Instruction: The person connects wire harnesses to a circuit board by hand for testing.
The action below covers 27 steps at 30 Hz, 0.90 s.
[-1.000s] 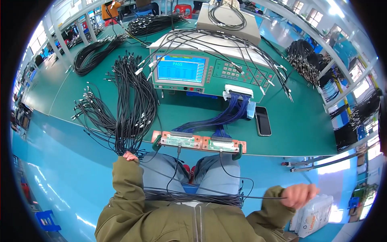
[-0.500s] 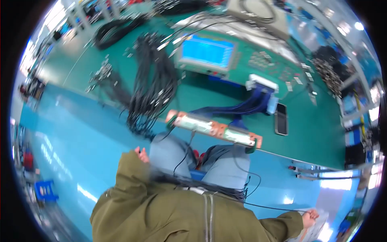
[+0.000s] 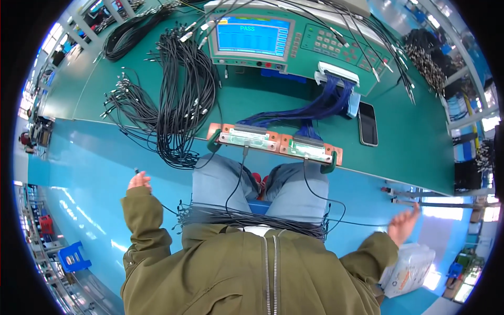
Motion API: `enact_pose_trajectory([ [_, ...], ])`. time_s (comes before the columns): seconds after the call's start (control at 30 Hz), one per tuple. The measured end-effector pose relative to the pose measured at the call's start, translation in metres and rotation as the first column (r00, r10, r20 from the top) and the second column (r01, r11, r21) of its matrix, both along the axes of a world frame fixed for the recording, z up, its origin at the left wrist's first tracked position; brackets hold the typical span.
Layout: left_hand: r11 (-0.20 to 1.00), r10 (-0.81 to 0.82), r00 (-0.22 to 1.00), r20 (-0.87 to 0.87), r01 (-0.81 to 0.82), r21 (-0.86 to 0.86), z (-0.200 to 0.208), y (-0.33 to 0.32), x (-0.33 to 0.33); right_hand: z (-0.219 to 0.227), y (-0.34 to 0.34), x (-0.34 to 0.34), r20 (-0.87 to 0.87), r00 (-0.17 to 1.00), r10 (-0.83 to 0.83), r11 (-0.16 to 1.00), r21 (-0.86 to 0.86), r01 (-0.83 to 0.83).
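Note:
My left hand (image 3: 139, 180), out to the left above the floor, is closed on a thin black cable (image 3: 169, 210); a dark plug end sticks up past its fingers. On the right, my right hand (image 3: 402, 226) is raised and slightly blurred, one finger pointing up. A second thin black cable (image 3: 362, 224) runs to it from my lap, and it seems pinched there. Across my thighs lies a bundle of black cables (image 3: 257, 216). A copper-coloured test fixture (image 3: 280, 144) with two connector boards sits at the table edge, a black cable plugged into each board.
A tester (image 3: 252, 39) with a lit blue screen stands at the back, joined to the fixture by dark blue wires (image 3: 294, 111). Black cable bunches (image 3: 184, 89) hang over the table edge at left. A phone (image 3: 368, 124) lies right; a white bag (image 3: 408, 270) is below my right hand.
My left hand has moved outward to the left, drawing a cable with it. My right hand has risen from beside the white bag. My view has steadied and shifted.

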<state>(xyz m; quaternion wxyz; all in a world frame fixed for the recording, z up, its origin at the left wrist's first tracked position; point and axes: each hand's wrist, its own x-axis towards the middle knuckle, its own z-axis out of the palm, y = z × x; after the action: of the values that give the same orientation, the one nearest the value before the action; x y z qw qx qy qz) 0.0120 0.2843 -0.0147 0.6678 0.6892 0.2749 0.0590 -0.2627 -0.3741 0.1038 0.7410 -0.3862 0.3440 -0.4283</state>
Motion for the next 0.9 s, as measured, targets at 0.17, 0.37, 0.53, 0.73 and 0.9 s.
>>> enact_pose_trajectory([
  [0.17, 0.850, -0.497, 0.863, 0.095, 0.506, -0.147, 0.030, -0.162, -0.029, -0.037, 0.120, 0.104, -0.324, 0.695, 0.642, 0.713, -0.081, -0.697],
  [0.37, 0.816, -0.574, 0.795, 0.199, 0.574, 0.060, -0.019, -0.249, -0.013, -0.060, 0.189, 0.175, -0.314, 0.654, 0.688, 0.680, -0.036, -0.733],
  [0.53, 0.731, -0.554, 0.812, 0.183, 0.579, -0.361, 0.001, -0.276, 0.005, -0.071, 0.202, 0.168, -0.137, 0.692, 0.709, 0.704, 0.095, -0.703],
  [0.73, 0.617, -0.497, 0.846, 0.195, 0.502, -0.606, 0.025, -0.289, -0.001, -0.080, 0.209, 0.155, -0.245, 0.708, 0.663, 0.744, 0.111, -0.659],
  [0.9, 0.614, -0.465, 0.851, 0.242, 0.507, -0.605, 0.017, -0.287, -0.006, -0.082, 0.198, 0.170, -0.246, 0.682, 0.689, 0.721, 0.130, -0.681],
])
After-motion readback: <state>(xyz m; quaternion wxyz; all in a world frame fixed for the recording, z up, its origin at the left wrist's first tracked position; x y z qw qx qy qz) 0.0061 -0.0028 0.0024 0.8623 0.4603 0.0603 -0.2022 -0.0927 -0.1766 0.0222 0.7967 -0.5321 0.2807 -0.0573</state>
